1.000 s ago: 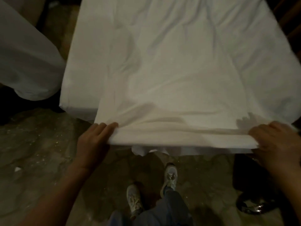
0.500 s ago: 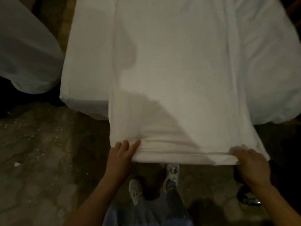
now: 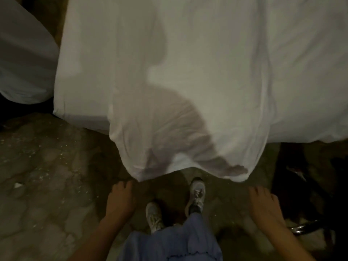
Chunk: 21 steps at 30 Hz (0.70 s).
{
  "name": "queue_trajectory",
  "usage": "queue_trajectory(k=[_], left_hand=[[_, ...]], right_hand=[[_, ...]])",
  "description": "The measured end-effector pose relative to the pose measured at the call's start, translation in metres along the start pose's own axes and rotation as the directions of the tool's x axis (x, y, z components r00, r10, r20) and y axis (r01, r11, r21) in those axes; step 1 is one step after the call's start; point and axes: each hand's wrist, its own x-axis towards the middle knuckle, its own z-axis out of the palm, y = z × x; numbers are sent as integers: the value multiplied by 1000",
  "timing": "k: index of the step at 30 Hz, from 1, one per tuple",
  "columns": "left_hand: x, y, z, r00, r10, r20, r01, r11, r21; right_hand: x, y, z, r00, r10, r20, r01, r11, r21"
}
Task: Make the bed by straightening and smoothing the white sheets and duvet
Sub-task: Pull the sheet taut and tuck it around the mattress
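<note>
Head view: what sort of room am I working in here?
Probably a bedroom, dimly lit: a bed under a white sheet, a second white-covered bed at left, and a worn stone-like floor. Both hands hover off the sheet.

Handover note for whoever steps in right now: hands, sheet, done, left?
Left hand: empty, fingers relaxed, just below the sheet's hem.
Right hand: empty, relaxed, below the hem's right corner.
White sheet: lies lengthwise down the bed, its foot end hanging free over the floor, bunched and creased.
Done: sheet laid out along the bed.
Left: take the hem again, straighten and smooth the foot end, then the duvet.
</note>
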Motion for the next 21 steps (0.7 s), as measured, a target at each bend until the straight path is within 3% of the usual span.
queue_trajectory(k=[3,5,9,12,15,19,21], left_hand=[[22,-6,-17,972,-231,-52,204,928,-313],[41,-8,-30,955,-276,-106,215,894,-392],[82,-5,-59,952,-180,-247,51,891,-452],[105,-6,-75,968,-118,-222,-10,863,-504],[117,-11,-75,974,-112,-198,-26,810,-586],[119,-11,-47,979,-184,-86,60,668,-742],[117,-9,-27,968,-250,20,151,517,-842]], right_hand=[[26,6,-20,996,72,-45,-70,996,47],[46,6,-44,993,80,-88,-69,990,124],[86,-19,-92,960,-14,-280,88,963,256],[109,-55,-128,906,-162,-390,253,948,192],[129,-110,-160,846,-408,-343,447,894,38],[151,-201,-189,637,-727,-258,680,687,-256],[153,-245,-199,533,-825,-189,721,560,-409]])
